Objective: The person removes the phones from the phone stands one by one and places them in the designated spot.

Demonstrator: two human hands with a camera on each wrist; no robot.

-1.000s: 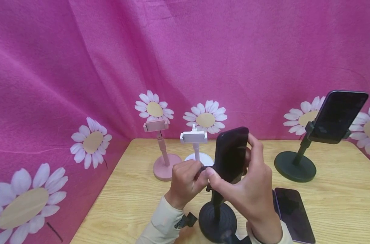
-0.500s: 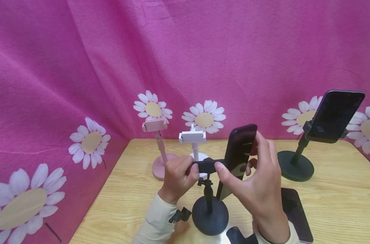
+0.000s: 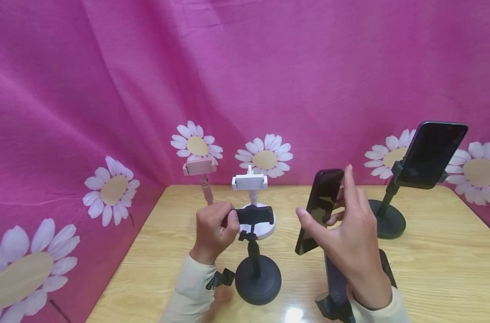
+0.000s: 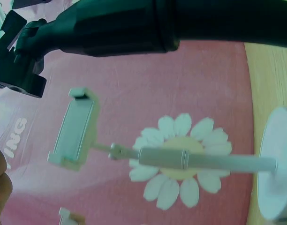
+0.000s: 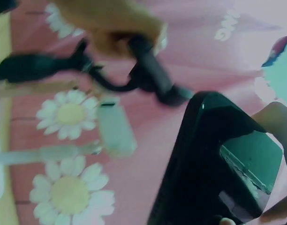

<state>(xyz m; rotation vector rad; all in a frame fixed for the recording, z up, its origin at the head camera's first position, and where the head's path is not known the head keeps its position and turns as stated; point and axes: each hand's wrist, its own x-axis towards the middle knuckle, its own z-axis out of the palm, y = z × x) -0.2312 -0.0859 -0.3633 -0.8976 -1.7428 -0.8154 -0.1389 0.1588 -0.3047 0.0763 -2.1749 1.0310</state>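
My left hand (image 3: 214, 232) grips the left end of the black phone holder's clamp (image 3: 254, 215). That clamp tops a black stand with a round base (image 3: 258, 280), upright on the table. To its right, my right hand (image 3: 351, 240) holds a black smartphone (image 3: 321, 202) by its edges, tilted and apart from the clamp. The phone (image 5: 190, 168) fills the lower right of the right wrist view, with reflections on its screen. In the left wrist view, the black stand's pole (image 4: 120, 28) runs across the top, and some left fingers (image 4: 0, 173) show at the edge.
Behind the left hand stand a pink phone stand (image 3: 200, 168) and a white one (image 3: 249, 182). A dark green stand (image 3: 387, 220) at the right carries another phone (image 3: 432, 154). Phones lie on the wooden table (image 3: 442, 269), partly hidden under the right hand. A pink flowered cloth (image 3: 329, 89) hangs behind.
The smartphone has come away from the black clamp and moved right and down in my right hand. My left hand still holds the clamp, and the black stand appears further left.
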